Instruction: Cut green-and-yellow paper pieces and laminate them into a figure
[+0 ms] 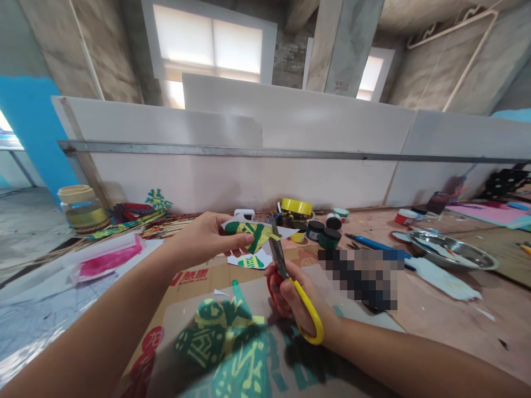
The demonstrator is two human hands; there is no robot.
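Between thumb and fingers, my left hand [211, 239] pinches a white-edged paper piece [251, 234] painted green and yellow. My right hand [301, 301] is closed round scissors [312, 318] with yellow and red handles, whose blades point up at the right part of that piece. Just below my left hand, another green and yellow cutout [250, 261] on white paper lies on the cardboard. A larger green and yellow painted shape [232, 337] lies flat on the sheet beneath my hands.
Paint jars [329, 239] and yellow tape [296, 207] stand behind my hands. A metal bowl [452, 250] and blue-handled tool [373, 244] lie right. At left are a glass jar [83, 213], thin sticks [166, 225] and a pink-stained tray [110, 258]. A white partition [232, 182] rises behind.
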